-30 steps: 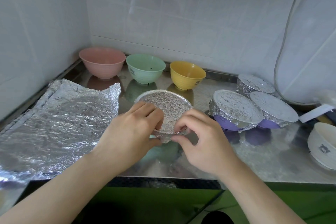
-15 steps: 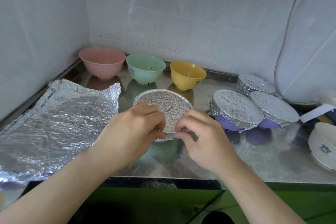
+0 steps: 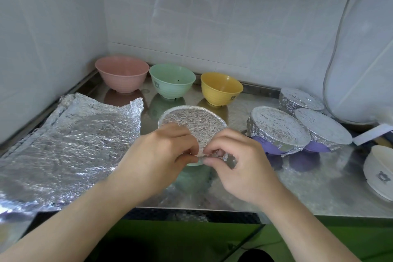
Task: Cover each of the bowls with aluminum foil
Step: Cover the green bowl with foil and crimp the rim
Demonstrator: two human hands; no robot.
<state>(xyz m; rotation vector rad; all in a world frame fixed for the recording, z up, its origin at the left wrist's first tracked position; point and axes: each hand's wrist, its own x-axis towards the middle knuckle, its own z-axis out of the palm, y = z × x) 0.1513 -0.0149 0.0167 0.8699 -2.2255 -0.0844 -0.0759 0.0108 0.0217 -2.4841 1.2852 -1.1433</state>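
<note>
While the foil-topped pale green bowl [image 3: 192,128] sits mid-worktop [image 3: 297,185], your left hand [image 3: 158,159] and right hand [image 3: 240,166] both pinch its crinkled silver foil edge at six o'clock.

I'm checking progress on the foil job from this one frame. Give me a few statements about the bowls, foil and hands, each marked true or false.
1. The pink bowl is covered with foil. False: it stands open.
2. Both the left hand and right hand pinch foil at the near rim of the foil-covered bowl. True.
3. Spare foil sheets lie right of the hands. False: left.
4. The yellow bowl is uncovered. True.
</note>
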